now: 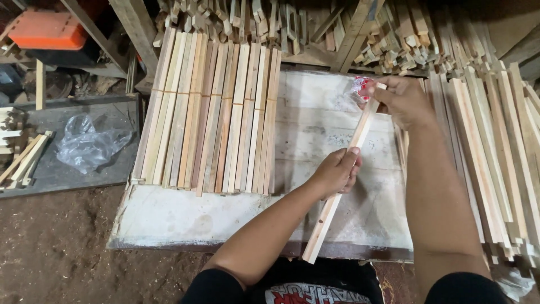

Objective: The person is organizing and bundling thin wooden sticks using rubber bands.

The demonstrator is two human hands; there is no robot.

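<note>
Head view, looking down over a white-stained work board (236, 217) set on a dirt floor (56, 247).

Left hand (336, 171): fingers wrapped fully round the middle of a long pale wooden slat (323, 222), thumb on top. Firm closed grip. The slat runs diagonally, near end past the near edge of the board, far end up and to the right.

Right hand (400, 100): closed round the far end of the same slat, fingers curled. A small red and white crumpled piece (360, 89) is pressed at the slat's tip, just left of the fingers; cannot tell what it is made of, or whether the hand pinches it or only holds it against the wood.

The slat sits over the bare right half of the board, held clear of the surface at its far end; whether it touches the board lower down cannot be told.

Left half of the board: a row of similar slats (211, 112) laid side by side, long axes near to far, edges touching. Right of the right arm: a loose stack of more slats (495, 157), overlapping. Far side: heaps of short wood offcuts (405, 45).

Far left: a dark tray (112, 169) with a crumpled clear plastic bag (87, 143), and an orange box (45, 28) beyond it.
</note>
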